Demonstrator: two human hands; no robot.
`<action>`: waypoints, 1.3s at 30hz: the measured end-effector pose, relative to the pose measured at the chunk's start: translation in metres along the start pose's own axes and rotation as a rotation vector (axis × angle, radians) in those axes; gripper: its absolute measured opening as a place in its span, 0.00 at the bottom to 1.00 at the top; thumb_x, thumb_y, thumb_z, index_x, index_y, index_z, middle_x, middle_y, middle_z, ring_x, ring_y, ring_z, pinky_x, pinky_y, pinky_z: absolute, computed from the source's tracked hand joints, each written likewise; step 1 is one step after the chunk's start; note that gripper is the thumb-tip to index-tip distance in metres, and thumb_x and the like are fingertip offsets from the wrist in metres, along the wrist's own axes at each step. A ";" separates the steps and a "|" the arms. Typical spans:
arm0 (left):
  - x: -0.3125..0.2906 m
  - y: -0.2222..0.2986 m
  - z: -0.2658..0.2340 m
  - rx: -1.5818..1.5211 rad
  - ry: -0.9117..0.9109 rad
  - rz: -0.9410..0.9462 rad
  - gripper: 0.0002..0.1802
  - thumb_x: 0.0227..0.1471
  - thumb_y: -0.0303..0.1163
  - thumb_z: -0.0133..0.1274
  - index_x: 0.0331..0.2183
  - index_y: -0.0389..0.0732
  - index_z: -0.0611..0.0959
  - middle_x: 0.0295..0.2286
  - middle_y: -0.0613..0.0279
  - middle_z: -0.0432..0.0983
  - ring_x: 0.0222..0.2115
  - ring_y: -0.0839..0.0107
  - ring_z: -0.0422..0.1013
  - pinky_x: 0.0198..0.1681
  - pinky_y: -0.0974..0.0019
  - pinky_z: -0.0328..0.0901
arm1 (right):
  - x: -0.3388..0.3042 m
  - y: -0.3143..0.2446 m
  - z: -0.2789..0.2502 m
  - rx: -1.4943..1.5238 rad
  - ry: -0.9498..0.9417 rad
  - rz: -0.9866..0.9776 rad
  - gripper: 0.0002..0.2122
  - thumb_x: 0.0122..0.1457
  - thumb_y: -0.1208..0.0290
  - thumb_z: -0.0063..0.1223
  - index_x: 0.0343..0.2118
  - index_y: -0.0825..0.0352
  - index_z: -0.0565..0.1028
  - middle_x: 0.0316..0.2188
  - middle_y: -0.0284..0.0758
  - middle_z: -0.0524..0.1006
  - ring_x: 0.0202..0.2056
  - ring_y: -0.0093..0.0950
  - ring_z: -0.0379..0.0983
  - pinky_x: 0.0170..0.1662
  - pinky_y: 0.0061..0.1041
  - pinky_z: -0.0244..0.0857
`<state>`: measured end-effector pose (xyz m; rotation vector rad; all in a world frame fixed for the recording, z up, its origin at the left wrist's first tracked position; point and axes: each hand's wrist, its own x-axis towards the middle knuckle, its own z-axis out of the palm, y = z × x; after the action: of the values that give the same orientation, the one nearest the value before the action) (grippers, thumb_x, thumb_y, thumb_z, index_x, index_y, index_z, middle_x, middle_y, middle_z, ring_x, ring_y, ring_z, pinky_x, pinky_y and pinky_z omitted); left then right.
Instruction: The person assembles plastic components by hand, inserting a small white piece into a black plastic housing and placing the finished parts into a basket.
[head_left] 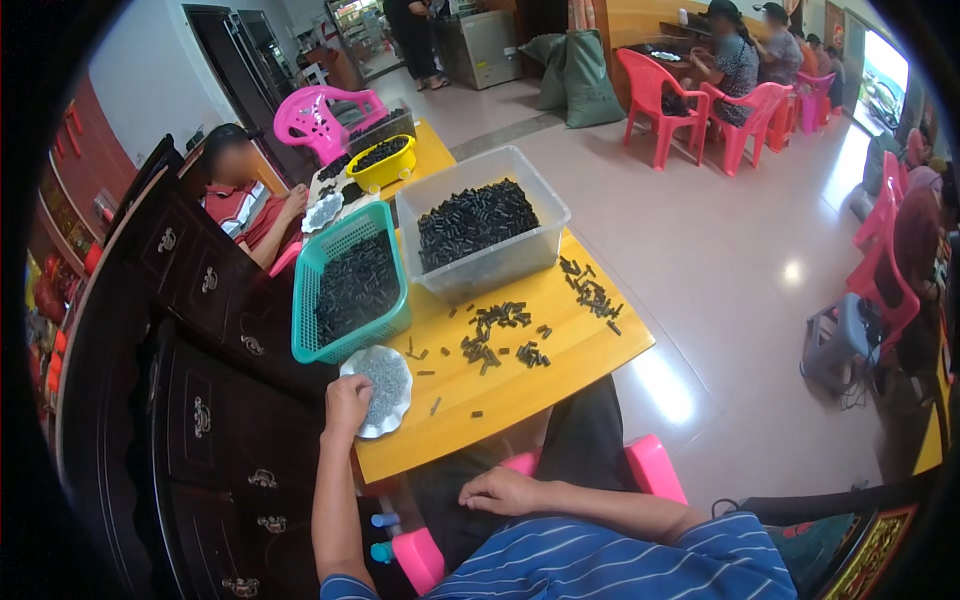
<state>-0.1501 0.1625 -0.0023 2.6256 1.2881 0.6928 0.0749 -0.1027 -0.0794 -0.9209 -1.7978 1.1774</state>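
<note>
My left hand (348,402) is at the near left corner of the table, over the edge of a white scalloped plate (405,409). Small grey pieces (380,384) are heaped on that plate. The fingers are pinched together, and anything between them is hidden. My right hand (497,491) lies low over my lap, short of the table edge, fingers curled and palm out of sight. Short black tube-like pieces (500,318) are scattered on the yellow table (450,446). Behind them stand a teal basket (302,310) and a translucent bin (500,270), both holding many black pieces.
A yellow basket (398,163) of black pieces stands at the table's far end, near a seated person (255,205). Dark drawers (200,400) line the left side. Pink chairs (672,110) and other people are farther off. My pink chair's armrest (655,470) is beside me.
</note>
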 end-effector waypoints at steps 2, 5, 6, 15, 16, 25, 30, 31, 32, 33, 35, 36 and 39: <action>0.001 0.004 -0.002 -0.015 -0.010 -0.016 0.08 0.43 0.21 0.62 0.31 0.33 0.86 0.26 0.48 0.81 0.28 0.54 0.79 0.35 0.58 0.72 | -0.002 0.003 -0.002 0.007 -0.019 -0.006 0.09 0.61 0.71 0.54 0.41 0.68 0.79 0.36 0.44 0.82 0.40 0.43 0.80 0.43 0.38 0.73; 0.002 0.007 -0.005 -0.018 -0.020 -0.034 0.08 0.44 0.21 0.61 0.31 0.33 0.86 0.26 0.47 0.81 0.29 0.54 0.80 0.35 0.59 0.72 | -0.005 0.005 -0.007 -0.020 -0.035 -0.001 0.09 0.61 0.71 0.54 0.41 0.68 0.79 0.37 0.44 0.82 0.40 0.44 0.80 0.44 0.38 0.72; 0.002 0.007 -0.005 -0.017 -0.017 -0.040 0.08 0.44 0.21 0.61 0.31 0.33 0.86 0.26 0.47 0.81 0.28 0.55 0.80 0.35 0.59 0.72 | -0.005 0.005 -0.008 -0.019 -0.037 -0.002 0.09 0.61 0.71 0.54 0.41 0.68 0.79 0.37 0.44 0.82 0.40 0.44 0.80 0.44 0.38 0.72; 0.027 0.069 -0.014 -0.116 -0.020 0.074 0.07 0.45 0.23 0.59 0.31 0.34 0.85 0.28 0.48 0.81 0.30 0.53 0.78 0.35 0.57 0.71 | -0.010 0.001 -0.016 -0.049 -0.031 0.050 0.09 0.60 0.70 0.55 0.40 0.68 0.78 0.36 0.44 0.82 0.41 0.44 0.80 0.44 0.40 0.72; 0.032 0.079 -0.012 -0.144 -0.033 0.088 0.07 0.46 0.24 0.58 0.31 0.35 0.85 0.30 0.47 0.81 0.33 0.47 0.77 0.38 0.52 0.70 | -0.011 0.005 -0.015 -0.052 -0.038 0.044 0.09 0.60 0.70 0.55 0.40 0.67 0.78 0.36 0.44 0.82 0.40 0.44 0.80 0.43 0.40 0.72; 0.088 0.154 0.045 -0.215 -0.104 0.315 0.05 0.47 0.24 0.62 0.31 0.35 0.84 0.27 0.51 0.80 0.29 0.55 0.77 0.34 0.61 0.70 | -0.010 0.009 -0.018 -0.162 -0.046 0.076 0.10 0.58 0.67 0.58 0.39 0.66 0.79 0.35 0.44 0.82 0.40 0.45 0.80 0.42 0.44 0.71; 0.110 0.185 0.080 -0.174 -0.217 0.367 0.06 0.48 0.26 0.61 0.32 0.37 0.85 0.28 0.51 0.80 0.32 0.52 0.77 0.37 0.56 0.71 | -0.012 0.009 -0.020 -0.157 -0.032 0.106 0.09 0.58 0.68 0.57 0.39 0.66 0.79 0.35 0.44 0.82 0.40 0.45 0.79 0.43 0.44 0.71; 0.114 0.186 0.087 -0.188 -0.259 0.383 0.06 0.49 0.27 0.60 0.32 0.37 0.85 0.29 0.50 0.80 0.33 0.51 0.77 0.39 0.55 0.71 | -0.013 0.008 -0.020 -0.163 -0.031 0.109 0.09 0.58 0.69 0.57 0.39 0.66 0.79 0.35 0.44 0.82 0.40 0.45 0.79 0.44 0.44 0.71; 0.115 0.186 0.095 -0.187 -0.266 0.381 0.06 0.49 0.27 0.60 0.32 0.37 0.85 0.29 0.50 0.80 0.33 0.51 0.77 0.39 0.55 0.71 | -0.013 0.006 -0.021 -0.155 -0.029 0.111 0.09 0.58 0.69 0.57 0.39 0.66 0.79 0.35 0.44 0.82 0.40 0.45 0.79 0.44 0.44 0.71; 0.114 0.186 0.101 -0.165 -0.277 0.387 0.05 0.48 0.27 0.59 0.31 0.37 0.85 0.29 0.49 0.79 0.33 0.49 0.77 0.40 0.53 0.70 | -0.013 0.004 -0.021 -0.162 -0.028 0.118 0.09 0.58 0.69 0.57 0.39 0.66 0.79 0.35 0.44 0.82 0.41 0.44 0.79 0.44 0.44 0.71; 0.116 0.186 0.111 -0.146 -0.294 0.395 0.05 0.48 0.27 0.58 0.30 0.37 0.85 0.29 0.48 0.79 0.33 0.48 0.76 0.40 0.51 0.70 | -0.013 0.002 -0.023 -0.164 -0.023 0.128 0.09 0.57 0.69 0.57 0.39 0.66 0.79 0.35 0.44 0.82 0.41 0.44 0.79 0.44 0.44 0.71; 0.116 0.185 0.115 -0.126 -0.306 0.409 0.06 0.48 0.27 0.59 0.31 0.37 0.85 0.29 0.47 0.79 0.33 0.49 0.77 0.40 0.52 0.71 | -0.013 0.001 -0.023 -0.161 -0.020 0.129 0.09 0.57 0.69 0.57 0.39 0.66 0.79 0.35 0.44 0.82 0.41 0.44 0.79 0.44 0.43 0.71; 0.118 0.180 0.121 -0.117 -0.300 0.420 0.07 0.48 0.26 0.59 0.32 0.36 0.85 0.30 0.48 0.80 0.32 0.52 0.78 0.39 0.55 0.71 | -0.013 -0.001 -0.024 -0.156 -0.010 0.137 0.09 0.57 0.69 0.57 0.39 0.66 0.79 0.35 0.44 0.82 0.41 0.44 0.79 0.44 0.43 0.71</action>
<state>0.0960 0.1514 -0.0120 2.7866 0.6054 0.3822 0.1021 -0.1054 -0.0750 -1.1454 -1.8799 1.1382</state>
